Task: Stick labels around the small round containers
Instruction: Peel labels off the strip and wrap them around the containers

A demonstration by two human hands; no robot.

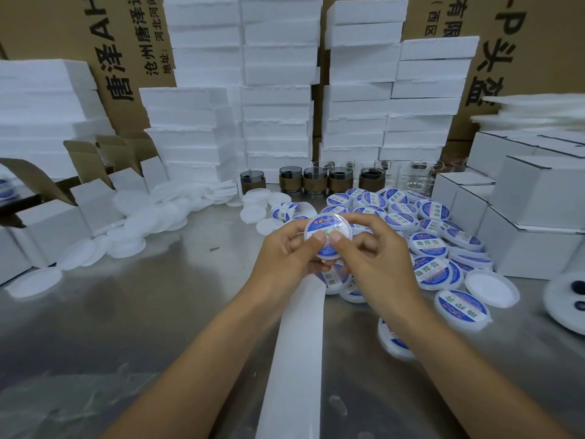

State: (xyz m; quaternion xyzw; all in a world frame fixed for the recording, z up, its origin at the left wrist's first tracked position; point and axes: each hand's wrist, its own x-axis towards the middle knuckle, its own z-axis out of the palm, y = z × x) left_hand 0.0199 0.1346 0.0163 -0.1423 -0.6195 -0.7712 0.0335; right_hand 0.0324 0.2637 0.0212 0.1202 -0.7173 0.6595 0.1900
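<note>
Nearest: long white paper backing strip (294, 359) lies on the brushed steel bench (126, 312). Its long axis runs 6 to 12 o'clock, from the frame's bottom edge up under the hands.

Above its far end, left hand (285, 248) and right hand (370, 248) both grasp one small round white container w/ blue-and-white label (327, 231), held off the bench at frame ctr. Fingers curl round its rim from 9 and 3 o'clock. Both thumbs press side by side on the lower part of the labelled face. The face tilts toward the camera, so the disc's axis points back at the person; it has no long axis of its own. Neither hand is nearer: container sits btwn them, evenly shared.

Judgement: label looks to be getting pressed flat. Next move prob. turns on rotating the disc btwn the fingers, or setting it off toward 3 o'clock.

Just beyond, at 1–4 o'clock: heap of labelled round containers (427, 245), overlapping. At 12 o'clock, just behind the hands: coiled roll of blue-and-white labels (294, 210). At 9–10 o'clock, well apart: pile of plain translucent white discs (136, 223), no labels. Farther at 12: row of glass cups w/ brown sleeves (316, 182), then stacks of white foam blocks (275, 106). White cartons (538, 191) at 2 o'clock.
</note>
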